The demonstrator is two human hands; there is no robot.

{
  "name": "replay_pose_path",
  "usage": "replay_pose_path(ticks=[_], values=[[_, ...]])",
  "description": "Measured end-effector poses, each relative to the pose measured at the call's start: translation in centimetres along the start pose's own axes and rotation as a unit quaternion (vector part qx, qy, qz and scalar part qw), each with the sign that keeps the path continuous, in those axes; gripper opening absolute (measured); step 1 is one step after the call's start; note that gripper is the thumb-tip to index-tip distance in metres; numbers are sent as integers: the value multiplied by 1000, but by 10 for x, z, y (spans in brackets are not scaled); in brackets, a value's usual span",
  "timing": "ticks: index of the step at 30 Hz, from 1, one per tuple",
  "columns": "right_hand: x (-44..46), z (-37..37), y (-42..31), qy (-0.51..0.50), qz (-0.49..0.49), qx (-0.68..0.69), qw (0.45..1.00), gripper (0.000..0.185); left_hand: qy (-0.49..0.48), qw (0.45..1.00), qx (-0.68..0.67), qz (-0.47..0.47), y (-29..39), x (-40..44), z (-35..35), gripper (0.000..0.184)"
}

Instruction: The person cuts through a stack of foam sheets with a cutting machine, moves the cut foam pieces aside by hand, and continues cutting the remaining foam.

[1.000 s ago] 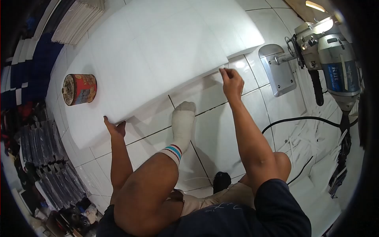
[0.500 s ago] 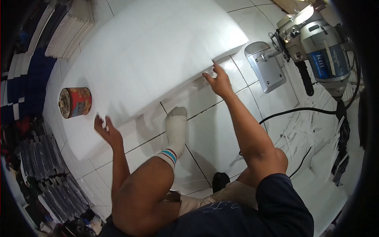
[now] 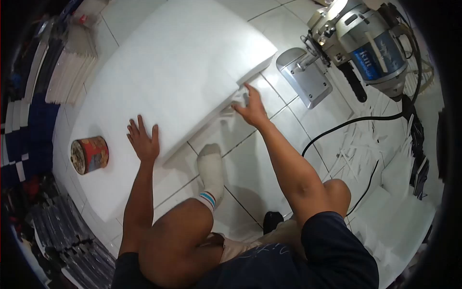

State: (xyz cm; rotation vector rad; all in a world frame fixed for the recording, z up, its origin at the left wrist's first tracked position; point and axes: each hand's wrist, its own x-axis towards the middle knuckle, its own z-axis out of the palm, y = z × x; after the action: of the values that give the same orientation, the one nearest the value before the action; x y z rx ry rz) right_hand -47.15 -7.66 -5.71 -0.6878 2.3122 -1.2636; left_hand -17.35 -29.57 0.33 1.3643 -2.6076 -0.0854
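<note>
A thick white stack of sheet material (image 3: 178, 62) lies across the floor, its layered edge facing me. My left hand (image 3: 144, 144) rests flat on its top near the front edge, fingers spread. My right hand (image 3: 252, 108) is at the front edge farther right, thumb and fingers around a crumpled white piece (image 3: 239, 98) that sticks out there. Whether this piece is loose or part of the stack, I cannot tell. A red tin can (image 3: 91, 155) with a worn lid sits on the stack, left of my left hand.
A straight-knife cloth cutting machine (image 3: 373, 53) stands on its metal base plate (image 3: 308, 84) at right, its black cable (image 3: 356, 119) curving over the tiles. White strips (image 3: 358, 149) litter the floor. Folded piles (image 3: 72, 72) and dark plastic-wrapped packs (image 3: 62, 226) line the left. My socked foot (image 3: 210, 168) is below the stack.
My left hand has moved from the front edge up onto the stack and flattened. My right hand has closed in on a white piece at the edge. The view has shifted slightly.
</note>
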Motion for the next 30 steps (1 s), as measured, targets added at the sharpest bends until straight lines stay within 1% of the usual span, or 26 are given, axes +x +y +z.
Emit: replay_pose_path(ticks=[1,2,3,4,5,7,8,10,11,12,13,14,16,17,19,21,22,23,25,26,27,28,29,30], values=[[17,5,5,-24,-114,7,993,75,9,1000,-5,-2,-1,3,-1,72],[22,6,-3,-64,-59,-8,996,83,24,1000,-11,4,0,7,-2,72],[20,8,-9,-67,-4,40,997,72,14,1000,-9,-1,1,5,-4,71],[14,10,-13,-37,-13,4,999,63,1,1000,-8,-8,1,4,-5,71],[14,12,-11,-6,-20,-31,999,54,10,1000,-14,-4,4,11,-3,71],[1,3,-1,-95,0,9,995,39,19,1000,-13,7,4,10,-2,70],[-1,-8,3,-94,-3,2,996,39,16,1000,-11,2,3,11,-1,70],[-1,-39,12,-159,-70,-67,983,38,13,1000,-16,-3,4,11,-1,70],[-1,-65,3,-165,-75,-85,980,36,8,1000,-15,-7,4,11,-3,71],[-5,-95,-10,-144,-84,-101,981,27,11,1000,-18,-15,4,12,-5,71],[-9,-128,-26,-118,-120,-143,975,18,1,1000,-13,-20,6,13,-7,71],[-13,-156,-27,-59,-167,-126,976,15,-9,1000,-8,-25,7,13,-8,72],[-26,-214,-53,62,-239,-211,946,13,-5,1000,-5,-28,4,12,-4,72],[-32,-239,-54,100,-249,-249,931,13,-3,1000,1,-21,2,13,-3,72],[-43,-274,-60,174,-240,-381,875,27,9,1000,-12,-16,-1,13,-7,73],[-45,-286,-66,216,-198,-409,864,48,10,1000,-23,-10,0,13,-4,74],[-41,-290,-61,206,-161,-416,871,63,6,1000,-26,-12,-2,14,-1,74],[-36,-301,-47,200,-167,-418,870,63,5,999,-27,-20,-2,16,0,74],[-12,-309,-24,151,-78,-483,859,68,-3,1000,-24,-10,-3,15,-3,74],[1,-308,-49,116,11,-500,858,73,0,1000,-21,-9,-2,14,-7,74],[16,-300,-94,82,166,-437,880,74,-17,1000,-15,-8,-2,17,-11,74],[21,-305,-79,82,114,-547,825,75,-25,999,-19,-17,-2,19,-13,75],[21,-315,-40,130,-2,-581,803,72,-36,999,-24,-19,-3,19,-14,75],[26,-319,-20,149,-10,-569,809,70,-64,998,-22,-20,-7,19,-11,78]])
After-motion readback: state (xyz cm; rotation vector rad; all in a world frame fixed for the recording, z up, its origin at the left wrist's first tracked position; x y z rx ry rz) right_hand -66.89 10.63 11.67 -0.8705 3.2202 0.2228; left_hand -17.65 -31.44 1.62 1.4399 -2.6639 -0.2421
